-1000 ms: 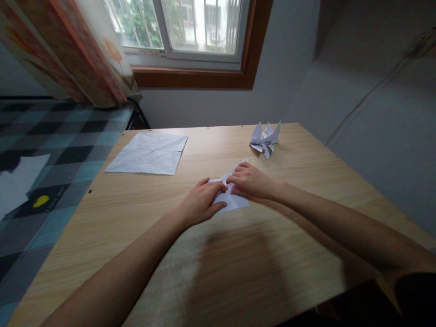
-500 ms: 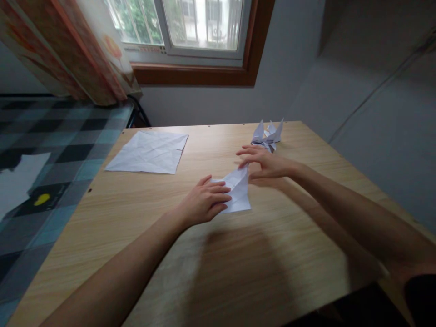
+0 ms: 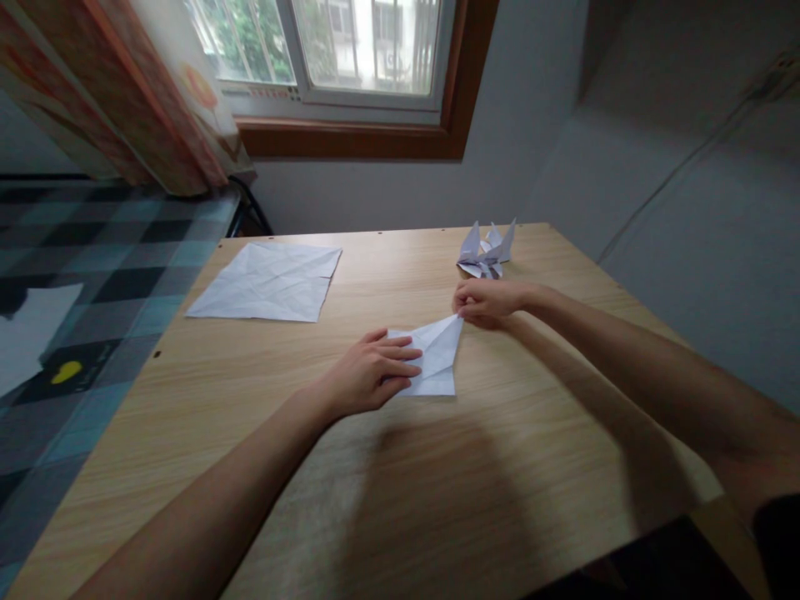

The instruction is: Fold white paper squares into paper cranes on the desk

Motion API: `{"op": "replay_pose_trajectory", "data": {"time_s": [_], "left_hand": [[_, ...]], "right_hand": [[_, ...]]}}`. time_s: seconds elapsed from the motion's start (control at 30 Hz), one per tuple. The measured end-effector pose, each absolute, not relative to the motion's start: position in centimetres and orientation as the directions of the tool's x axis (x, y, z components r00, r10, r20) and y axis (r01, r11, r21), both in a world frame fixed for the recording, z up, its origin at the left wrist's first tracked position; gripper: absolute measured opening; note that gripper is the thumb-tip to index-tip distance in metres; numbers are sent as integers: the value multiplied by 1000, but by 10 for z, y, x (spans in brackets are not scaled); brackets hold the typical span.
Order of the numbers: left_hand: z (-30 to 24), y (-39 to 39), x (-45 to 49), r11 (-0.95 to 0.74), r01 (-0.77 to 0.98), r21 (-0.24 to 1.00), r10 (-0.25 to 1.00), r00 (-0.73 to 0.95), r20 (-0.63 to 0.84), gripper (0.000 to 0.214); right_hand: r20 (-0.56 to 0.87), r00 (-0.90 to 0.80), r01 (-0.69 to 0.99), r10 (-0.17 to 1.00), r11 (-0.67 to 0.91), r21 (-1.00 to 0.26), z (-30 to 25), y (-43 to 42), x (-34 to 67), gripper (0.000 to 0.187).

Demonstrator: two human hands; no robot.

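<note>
A small folded sheet of white paper [image 3: 439, 350] lies on the wooden table [image 3: 300, 492], its far right corner lifted. My left hand [image 3: 375, 367] rests flat over the paper's left part with its fingers stretched out, hiding that side. At the raised corner, my right hand [image 3: 484, 297] is closed, pinching the tip of the paper between thumb and fingers. Just beyond the right hand stand folded white paper pieces with pointed tips [image 3: 484, 252], like origami.
A larger creased white sheet [image 3: 268, 282] lies at the table's far left. Left of the table is a checked cloth surface [image 3: 125, 267] with white paper [image 3: 43, 329] on it. A window [image 3: 368, 50], a curtain [image 3: 137, 92] and a wall cable [image 3: 675, 175] border the space.
My right hand has gone from spread fingers to a pinch on the paper's corner, drawing it slightly right. My left hand has stayed almost in place on the sheet.
</note>
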State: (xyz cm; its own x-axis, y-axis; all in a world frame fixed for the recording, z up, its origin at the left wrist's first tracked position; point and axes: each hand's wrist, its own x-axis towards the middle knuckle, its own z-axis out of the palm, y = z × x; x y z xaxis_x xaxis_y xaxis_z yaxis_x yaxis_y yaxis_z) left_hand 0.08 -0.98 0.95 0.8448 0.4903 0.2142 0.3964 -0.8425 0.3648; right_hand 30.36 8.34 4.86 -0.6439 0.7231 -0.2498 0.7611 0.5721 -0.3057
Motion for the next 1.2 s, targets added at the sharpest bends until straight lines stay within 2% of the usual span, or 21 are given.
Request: {"op": "replay_pose_trajectory", "data": {"time_s": [0.07,0.13,0.2,0.3,0.37,0.5,0.57,0.73,0.9,1.0,1.1,1.2], "left_hand": [[9,-10,2,-850,405,338,489,846,215,26],[8,-12,3,-856,421,299,491,843,219,27],[9,-14,5,-858,448,253,503,834,227,29],[10,-18,7,-843,503,192,537,809,239,31],[10,-20,8,-832,531,161,555,795,245,33],[9,-21,9,-813,565,145,582,777,238,37],[9,-21,10,-804,576,148,595,772,223,36],[10,-22,10,-792,589,161,611,768,193,36],[10,-21,6,-783,594,186,620,769,155,38],[11,-21,5,-766,612,196,638,762,114,41],[11,-21,5,-747,640,180,661,745,92,44],[10,-21,6,-722,675,153,691,716,102,48]], "right_hand": [[-76,-556,819,828,531,-217,44,73,301,12],[198,-435,868,878,468,-168,41,56,291,13],[398,-421,818,815,531,-222,39,32,276,21],[526,-493,703,693,674,-228,34,-4,253,39],[500,-526,689,688,689,-224,26,-18,244,48],[220,-692,658,687,726,-200,2,-18,241,61],[132,-693,685,708,705,-183,-8,-10,244,65],[40,-646,748,762,642,-169,-13,19,252,78],[-7,-593,795,805,584,-164,-13,51,256,87],[-21,-531,839,847,523,-152,-13,65,257,85],[63,-456,868,888,460,-189,-15,69,256,75],[237,-355,840,904,420,-344,-16,61,255,64]]}}
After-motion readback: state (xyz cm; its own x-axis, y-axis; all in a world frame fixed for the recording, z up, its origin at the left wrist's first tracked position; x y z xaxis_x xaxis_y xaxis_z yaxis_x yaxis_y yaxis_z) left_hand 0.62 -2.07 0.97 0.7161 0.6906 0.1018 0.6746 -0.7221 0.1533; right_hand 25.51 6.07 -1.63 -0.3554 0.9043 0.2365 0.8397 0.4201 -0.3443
